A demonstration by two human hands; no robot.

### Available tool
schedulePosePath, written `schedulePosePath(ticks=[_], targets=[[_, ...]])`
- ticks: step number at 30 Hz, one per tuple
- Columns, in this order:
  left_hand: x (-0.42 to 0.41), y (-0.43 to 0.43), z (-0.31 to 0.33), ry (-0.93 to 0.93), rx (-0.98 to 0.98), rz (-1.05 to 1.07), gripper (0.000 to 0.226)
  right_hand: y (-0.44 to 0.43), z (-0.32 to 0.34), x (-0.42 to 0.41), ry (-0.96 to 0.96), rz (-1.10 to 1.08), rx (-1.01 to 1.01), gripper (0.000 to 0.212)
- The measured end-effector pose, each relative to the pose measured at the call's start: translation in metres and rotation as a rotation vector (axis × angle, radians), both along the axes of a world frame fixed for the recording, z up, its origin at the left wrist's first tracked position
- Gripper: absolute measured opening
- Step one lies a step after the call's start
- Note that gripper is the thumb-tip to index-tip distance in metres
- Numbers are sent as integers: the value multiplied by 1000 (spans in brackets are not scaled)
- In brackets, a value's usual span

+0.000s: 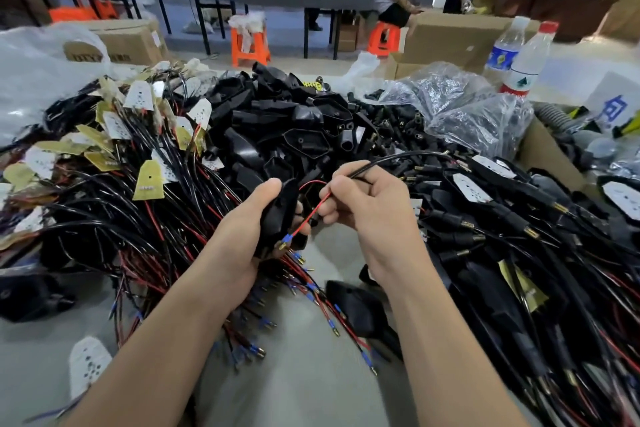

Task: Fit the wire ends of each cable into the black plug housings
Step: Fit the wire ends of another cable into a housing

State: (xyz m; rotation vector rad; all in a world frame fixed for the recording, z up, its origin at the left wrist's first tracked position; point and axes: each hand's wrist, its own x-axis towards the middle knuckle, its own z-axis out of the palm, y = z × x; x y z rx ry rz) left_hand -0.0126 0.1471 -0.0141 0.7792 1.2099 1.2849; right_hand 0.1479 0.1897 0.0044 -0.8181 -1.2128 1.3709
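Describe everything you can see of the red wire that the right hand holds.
The red wire is thin, with smooth plastic-looking insulation. The right hand pinches its upper part. From there it runs straight, down and to the left, and ends in a blue sleeve with a small brass-coloured tip. That end lies at the black housing gripped by the left hand; whether it is seated inside I cannot tell.

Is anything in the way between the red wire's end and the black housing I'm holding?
Nothing visible. The blue-sleeved end of the red wire sits right at the black housing gripped by the left hand; the right hand pinches the wire.
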Motion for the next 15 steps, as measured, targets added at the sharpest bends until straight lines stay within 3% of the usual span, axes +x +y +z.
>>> schedulePosePath(ticks=[11,15], targets=[[-15,-4,6,146,75,-109,56,-1,-1,0,-8,-62,98,16],[-16,-6,10,172,115,-106,39,0,-4,-3,-57,-41,108,19]])
